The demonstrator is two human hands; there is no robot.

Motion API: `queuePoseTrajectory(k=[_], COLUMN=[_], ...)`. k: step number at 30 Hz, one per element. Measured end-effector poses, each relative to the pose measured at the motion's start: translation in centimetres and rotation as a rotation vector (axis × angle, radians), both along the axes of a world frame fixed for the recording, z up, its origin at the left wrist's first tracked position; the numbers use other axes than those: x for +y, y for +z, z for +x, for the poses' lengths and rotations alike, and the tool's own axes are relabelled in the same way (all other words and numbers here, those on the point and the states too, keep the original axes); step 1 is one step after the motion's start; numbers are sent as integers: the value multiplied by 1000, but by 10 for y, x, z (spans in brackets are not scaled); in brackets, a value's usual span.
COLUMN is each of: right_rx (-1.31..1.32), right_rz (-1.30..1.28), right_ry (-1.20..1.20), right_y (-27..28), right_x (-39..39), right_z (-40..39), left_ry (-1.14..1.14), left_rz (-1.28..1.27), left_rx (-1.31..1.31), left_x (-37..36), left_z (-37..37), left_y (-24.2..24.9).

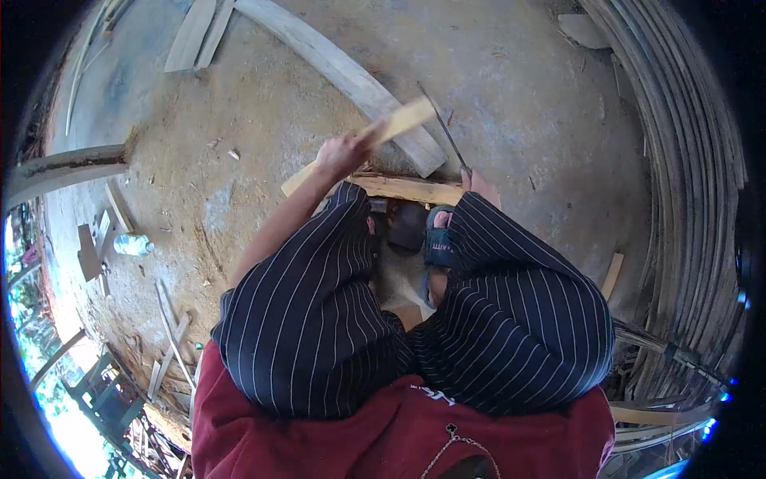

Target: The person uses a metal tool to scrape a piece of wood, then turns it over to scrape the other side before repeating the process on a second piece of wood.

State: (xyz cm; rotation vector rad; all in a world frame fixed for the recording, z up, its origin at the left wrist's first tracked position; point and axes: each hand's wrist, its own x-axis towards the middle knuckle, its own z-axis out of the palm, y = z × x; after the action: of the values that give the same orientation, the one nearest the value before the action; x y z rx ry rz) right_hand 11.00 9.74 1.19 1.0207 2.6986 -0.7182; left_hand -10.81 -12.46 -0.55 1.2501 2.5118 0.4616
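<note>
My left hand point(341, 154) is wrapped round a pale strip of wood point(405, 119), held aslant in front of my knees. In my right hand point(480, 185), close by my right knee, is a long thin dark blade point(448, 136) that points up and away. The far end of the strip overlaps the blade in this view. Below both hands a rough-edged wooden block point(411, 188) lies crosswise in front of my feet.
A long grey board point(343, 77) lies on the concrete floor ahead. Long planks point(678, 160) are stacked along the right. A plastic bottle point(133, 244) and wood offcuts point(89, 251) lie at left. My sandalled foot point(440, 247) is behind the block.
</note>
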Motion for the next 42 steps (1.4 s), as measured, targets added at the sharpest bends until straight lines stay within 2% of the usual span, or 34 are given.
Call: queuePoseTrajectory(k=[2, 8, 11, 14, 17, 18, 20, 21, 23, 26, 28, 32, 35, 38, 42], right_rx=[-105, 12, -67, 1, -33, -72, -133, -117, -93, -43, -32, 9, -190, -93, -134], right_rz=[-42, -44, -51, -149, -328, -229, -29, -22, -9, -2, 10, 31, -47, 57, 3], right_ry=[-17, 47, -21, -30, -97, -77, -38, -12, 43, 42, 32, -17, -128, -18, -39], right_y=[16, -9, -9, -48, -68, -59, -3, 2, 6, 13, 16, 16, 20, 5, 10], right_x=[1, 14, 3, 9, 14, 11, -2, 1, 9, 15, 13, 3, -2, -3, 0], right_z=[-28, -51, -26, 25, 37, 32, -6, -15, -32, -51, -53, -35, -18, 7, 11], left_ry=[-45, -25, 49, 29, -13, -26, -53, -86, -149, -85, -69, -60, -21, -23, -54], left_rz=[-55, -69, -71, -67, -82, -86, -91, -38, 65, -100, -69, -8, -52, -73, 11], left_rx=[-17, 16, -43, -90, -66, -74, -75, -89, -126, -241, -269, -295, -343, -370, -357], left_x=[2, 5, 3, -2, -5, -4, 0, 3, 7, 16, 16, 15, 16, 14, 12], left_z=[6, 13, 7, -3, -8, -6, -8, -8, -1, 8, 7, 4, 3, 2, 3], left_y=[9, 11, 6, 10, 7, 8, 10, 12, 14, 34, 28, 18, 24, 19, 10])
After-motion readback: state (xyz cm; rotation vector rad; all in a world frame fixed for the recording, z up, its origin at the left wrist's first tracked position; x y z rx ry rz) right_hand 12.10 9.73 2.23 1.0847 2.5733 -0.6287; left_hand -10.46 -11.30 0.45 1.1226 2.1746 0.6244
